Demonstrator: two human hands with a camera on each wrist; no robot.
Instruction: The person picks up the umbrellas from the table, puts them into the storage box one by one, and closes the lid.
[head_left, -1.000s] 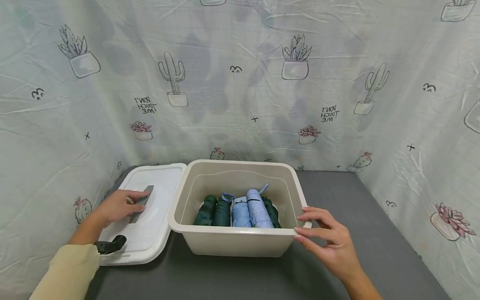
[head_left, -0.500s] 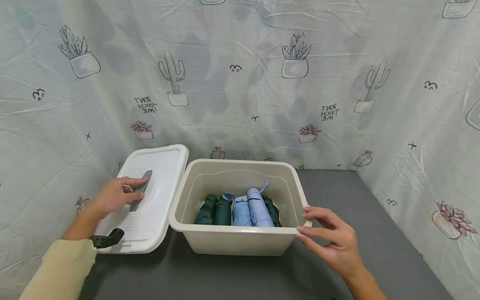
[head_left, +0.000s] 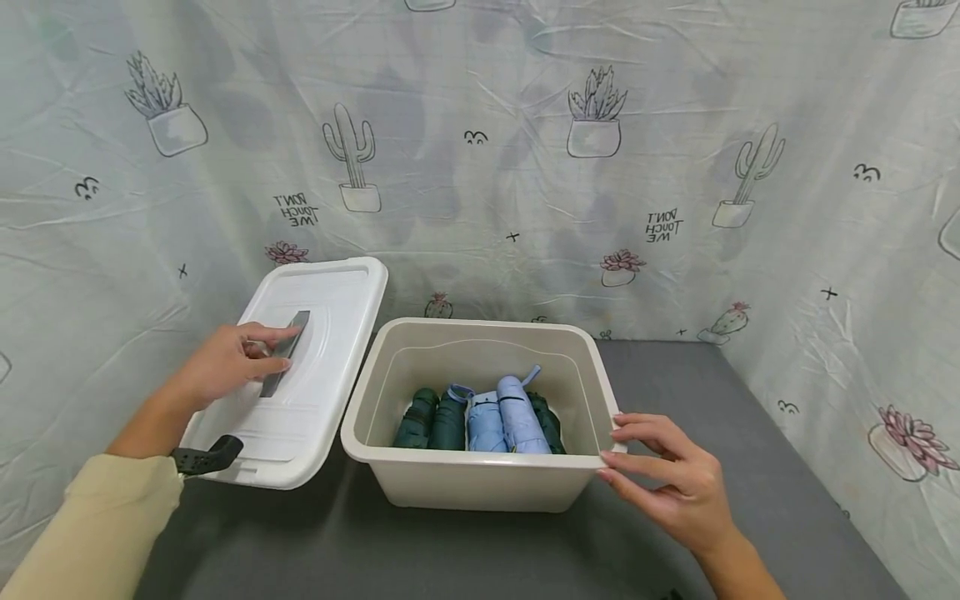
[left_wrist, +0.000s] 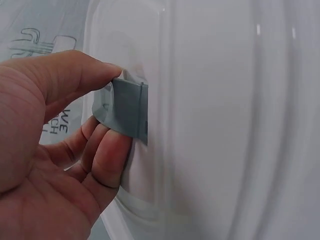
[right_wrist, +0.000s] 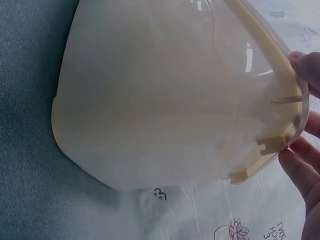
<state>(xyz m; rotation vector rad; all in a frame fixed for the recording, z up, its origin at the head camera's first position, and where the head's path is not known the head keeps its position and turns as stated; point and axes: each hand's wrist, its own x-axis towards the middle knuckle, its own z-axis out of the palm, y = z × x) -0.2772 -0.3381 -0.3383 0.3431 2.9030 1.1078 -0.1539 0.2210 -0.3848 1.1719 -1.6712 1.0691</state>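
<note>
A white lid [head_left: 333,358] hangs tilted to the left of a beige storage box [head_left: 480,485]. My left hand [head_left: 225,367] pinches the lid's grey handle [left_wrist: 127,107] between thumb and fingers. At the box's front right corner, my right hand [head_left: 678,487] holds the rim, fingertips and thumb around it. Inside the box several folded umbrellas lie side by side: dark green ones [head_left: 416,423] at the left, a light blue one [head_left: 486,423], a lavender one [head_left: 521,421] with a strap, and another dark green one [head_left: 549,423] partly hidden behind it.
Box and hands are over a dark grey tabletop [head_left: 660,375]. Behind and at both sides hangs a pale curtain [head_left: 480,192] printed with cacti. A black band [head_left: 210,456] sits on the left wrist beside a pale yellow sleeve [head_left: 105,525].
My left hand has raised the lid by its handle, up from the tabletop, and its far end now stands higher against the curtain. The right hand stays at the box corner.
</note>
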